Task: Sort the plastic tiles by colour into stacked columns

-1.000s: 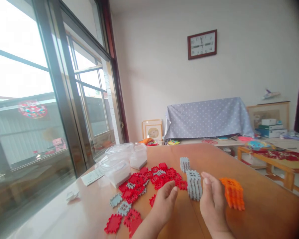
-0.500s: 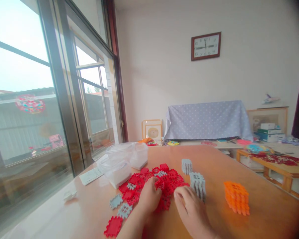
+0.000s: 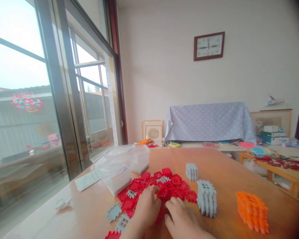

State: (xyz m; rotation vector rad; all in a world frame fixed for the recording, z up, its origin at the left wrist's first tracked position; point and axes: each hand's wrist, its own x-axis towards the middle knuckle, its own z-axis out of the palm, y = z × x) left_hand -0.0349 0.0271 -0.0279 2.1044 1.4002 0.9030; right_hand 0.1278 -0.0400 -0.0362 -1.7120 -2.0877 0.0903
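A loose heap of red interlocking tiles (image 3: pixel 164 186) lies on the wooden table (image 3: pixel 226 166), with a few grey tiles (image 3: pixel 114 211) mixed in and beside it. My left hand (image 3: pixel 147 207) rests on the near edge of the heap, fingers curled down onto red tiles. My right hand (image 3: pixel 181 217) lies just to its right, fingers bent onto the same red tiles. A stack of grey tiles (image 3: pixel 206 198) stands right of my right hand, apart from it. A smaller grey stack (image 3: pixel 191 171) stands farther back. An orange stack (image 3: pixel 252 211) stands at the right.
Clear plastic boxes (image 3: pixel 119 164) and a paper slip (image 3: pixel 87 180) sit at the table's left, with a crumpled scrap (image 3: pixel 62 203) nearer. A large window (image 3: pixel 40 99) runs along the left. A low side table (image 3: pixel 276 164) stands at the right.
Both hands moved left from beside the grey and orange stacks onto the red tile heap. The view shifted, so the stacks now appear lower and farther right.
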